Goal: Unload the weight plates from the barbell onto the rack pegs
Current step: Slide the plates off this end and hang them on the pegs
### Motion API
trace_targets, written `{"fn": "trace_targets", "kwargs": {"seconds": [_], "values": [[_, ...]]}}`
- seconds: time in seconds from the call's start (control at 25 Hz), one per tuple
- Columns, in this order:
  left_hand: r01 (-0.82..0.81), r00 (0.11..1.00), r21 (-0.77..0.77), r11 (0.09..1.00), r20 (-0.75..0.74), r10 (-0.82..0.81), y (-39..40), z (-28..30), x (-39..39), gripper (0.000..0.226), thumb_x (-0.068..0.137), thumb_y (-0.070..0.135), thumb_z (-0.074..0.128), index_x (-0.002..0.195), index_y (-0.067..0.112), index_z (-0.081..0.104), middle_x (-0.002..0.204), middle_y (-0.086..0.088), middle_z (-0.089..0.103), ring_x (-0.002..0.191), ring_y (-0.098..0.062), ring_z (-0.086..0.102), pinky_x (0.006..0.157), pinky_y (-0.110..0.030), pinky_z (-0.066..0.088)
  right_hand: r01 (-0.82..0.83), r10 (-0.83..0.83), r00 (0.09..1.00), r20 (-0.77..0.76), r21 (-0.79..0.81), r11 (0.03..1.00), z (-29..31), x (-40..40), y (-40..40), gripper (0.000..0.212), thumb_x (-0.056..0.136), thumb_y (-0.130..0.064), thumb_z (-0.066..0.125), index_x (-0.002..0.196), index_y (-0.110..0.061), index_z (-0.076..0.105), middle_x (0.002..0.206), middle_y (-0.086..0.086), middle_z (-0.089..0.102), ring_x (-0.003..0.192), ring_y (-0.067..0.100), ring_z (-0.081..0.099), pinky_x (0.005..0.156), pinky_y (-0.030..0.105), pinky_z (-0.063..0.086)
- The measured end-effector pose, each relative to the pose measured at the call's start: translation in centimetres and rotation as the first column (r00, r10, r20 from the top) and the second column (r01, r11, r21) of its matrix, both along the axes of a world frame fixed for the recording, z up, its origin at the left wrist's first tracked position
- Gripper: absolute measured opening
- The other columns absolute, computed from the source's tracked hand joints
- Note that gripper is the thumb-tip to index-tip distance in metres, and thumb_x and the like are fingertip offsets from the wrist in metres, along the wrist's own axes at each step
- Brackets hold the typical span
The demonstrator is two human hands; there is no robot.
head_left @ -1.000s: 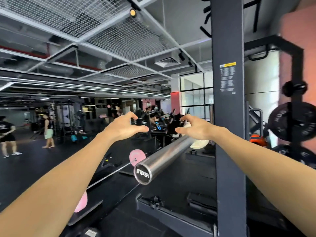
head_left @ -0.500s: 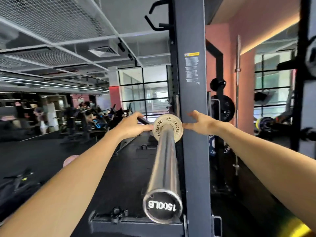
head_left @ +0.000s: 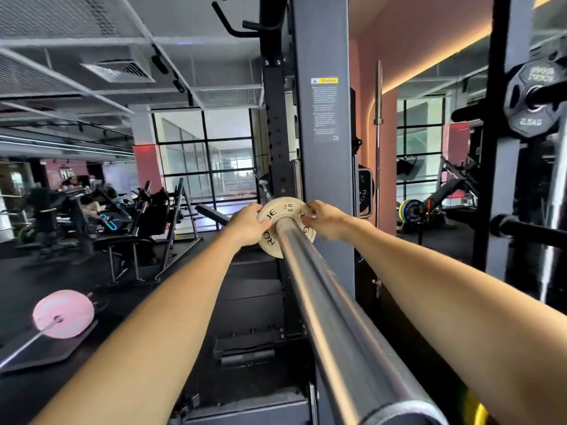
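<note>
While both arms reached out, two hands clamped the small plate.
The left hand point(head_left: 247, 223) and right hand point(head_left: 326, 220) gripped opposite rims of the tan plate point(head_left: 283, 214), seated on the barbell sleeve point(head_left: 325, 305) beside the rack upright point(head_left: 322, 167).

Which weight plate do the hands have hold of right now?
The small tan plate on the barbell sleeve, held by left hand and right hand.

both hands, left hand point(head_left: 247, 223) and right hand point(head_left: 326, 220), have closed onto the small plate point(head_left: 283, 213), previously untouched.
</note>
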State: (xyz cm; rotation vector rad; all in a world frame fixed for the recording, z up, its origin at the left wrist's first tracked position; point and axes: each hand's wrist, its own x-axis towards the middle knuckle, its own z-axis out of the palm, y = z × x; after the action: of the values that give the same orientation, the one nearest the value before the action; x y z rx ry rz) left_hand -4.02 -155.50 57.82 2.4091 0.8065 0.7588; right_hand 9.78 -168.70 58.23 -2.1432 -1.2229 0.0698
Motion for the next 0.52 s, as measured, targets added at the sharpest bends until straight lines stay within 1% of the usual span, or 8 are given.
{"fn": "trace_targets", "kwargs": {"seconds": [0.04, 0.16, 0.24, 0.28, 0.36, 0.4, 0.48, 0.52], "values": [[-0.007, 1.0, 0.012, 1.0, 0.013, 0.007, -0.2, -0.2, 0.1, 0.038, 0.098, 0.025, 0.056, 0.134, 0.014, 0.05, 0.126, -0.008, 0.061, 0.113, -0.027, 0.058, 0.094, -0.037, 0.047, 0.015, -0.015, 1.0, 0.001, 0.016, 1.0, -0.2, -0.1, 0.1, 0.051, 0.098, -0.03, 0.05, 0.143, -0.01, 0.035, 0.134, 0.011, 0.052, 0.094, 0.023, 0.052, 0.068, 0.03, 0.042], [-0.044, 0.998, 0.07, 0.997, 0.054, 0.041, -1.4, -0.7, -0.6, 0.023, 0.095, 0.022, 0.06, 0.115, 0.01, 0.06, 0.115, -0.011, 0.065, 0.097, -0.025, 0.059, 0.08, -0.033, 0.048, 0.049, -0.051, 0.997, 0.054, 0.026, 0.998, -0.8, -0.6, -0.7, 0.041, 0.096, -0.034, 0.053, 0.127, -0.008, 0.048, 0.115, 0.01, 0.058, 0.086, 0.022, 0.052, 0.07, 0.032, 0.042], [-0.032, 0.997, 0.045, 0.998, 0.073, 0.029, -2.6, -0.9, -1.8, 0.014, 0.094, 0.02, 0.063, 0.103, 0.009, 0.062, 0.107, -0.013, 0.067, 0.093, -0.027, 0.065, 0.078, -0.039, 0.057, 0.041, -0.043, 0.997, 0.069, 0.027, 0.999, -0.9, -1.5, -2.4, 0.037, 0.095, -0.038, 0.054, 0.115, -0.006, 0.053, 0.1, 0.008, 0.059, 0.082, 0.023, 0.054, 0.068, 0.032, 0.043], [-0.02, 0.997, 0.011, 1.0, 0.079, 0.019, -3.3, -0.9, -2.5, 0.011, 0.093, 0.018, 0.064, 0.099, 0.009, 0.061, 0.104, -0.014, 0.068, 0.09, -0.028, 0.068, 0.076, -0.042, 0.06, 0.026, -0.028, 0.998, 0.063, 0.039, 0.999, -0.8, -2.1, -3.6, 0.035, 0.094, -0.037, 0.055, 0.111, -0.006, 0.054, 0.097, 0.008, 0.059, 0.081, 0.024, 0.056, 0.066, 0.032, 0.044], [-0.014, 0.996, -0.029, 0.999, 0.084, 0.016, -5.1, -0.9, -3.9, 0.009, 0.093, 0.017, 0.065, 0.095, 0.01, 0.061, 0.102, -0.015, 0.069, 0.085, -0.03, 0.071, 0.07, -0.044, 0.062, -0.008, 0.006, 1.0, 0.024, 0.071, 0.997, -0.7, -3.4, -5.8, 0.031, 0.093, -0.035, 0.058, 0.104, -0.006, 0.056, 0.093, 0.009, 0.06, 0.081, 0.029, 0.063, 0.066, 0.035, 0.052], [-0.018, 0.997, -0.026, 0.999, 0.08, 0.02, -6.3, -0.9, -4.8, 0.008, 0.093, 0.017, 0.065, 0.095, 0.011, 0.061, 0.102, -0.014, 0.069, 0.084, -0.029, 0.072, 0.069, -0.044, 0.062, -0.028, 0.027, 1.0, 0.005, 0.085, 0.996, -0.7, -4.3, -7.2, 0.029, 0.093, -0.033, 0.059, 0.102, -0.006, 0.056, 0.092, 0.01, 0.061, 0.083, 0.033, 0.066, 0.069, 0.038, 0.057], [-0.034, 0.997, 0.005, 0.999, 0.073, 0.034, -9.3, -0.8, -6.8, 0.007, 0.094, 0.018, 0.064, 0.097, 0.012, 0.063, 0.101, -0.012, 0.069, 0.085, -0.027, 0.071, 0.071, -0.041, 0.062, -0.07, 0.072, 0.997, -0.014, 0.104, 0.992, -0.9, -6.2, -10.1, 0.028, 0.093, -0.031, 0.06, 0.102, -0.004, 0.056, 0.095, 0.014, 0.064, 0.088, 0.038, 0.068, 0.077, 0.046, 0.058], [-0.046, 0.997, 0.021, 0.999, 0.068, 0.045, -10.8, -0.8, -7.9, 0.007, 0.094, 0.018, 0.063, 0.098, 0.013, 0.063, 0.1, -0.011, 0.068, 0.086, -0.027, 0.07, 0.071, -0.039, 0.061, -0.083, 0.086, 0.996, -0.022, 0.107, 0.991, -1.0, -7.2, -11.6, 0.028, 0.094, -0.03, 0.059, 0.104, -0.004, 0.056, 0.098, 0.015, 0.064, 0.089, 0.038, 0.068, 0.078, 0.048, 0.058]]}}
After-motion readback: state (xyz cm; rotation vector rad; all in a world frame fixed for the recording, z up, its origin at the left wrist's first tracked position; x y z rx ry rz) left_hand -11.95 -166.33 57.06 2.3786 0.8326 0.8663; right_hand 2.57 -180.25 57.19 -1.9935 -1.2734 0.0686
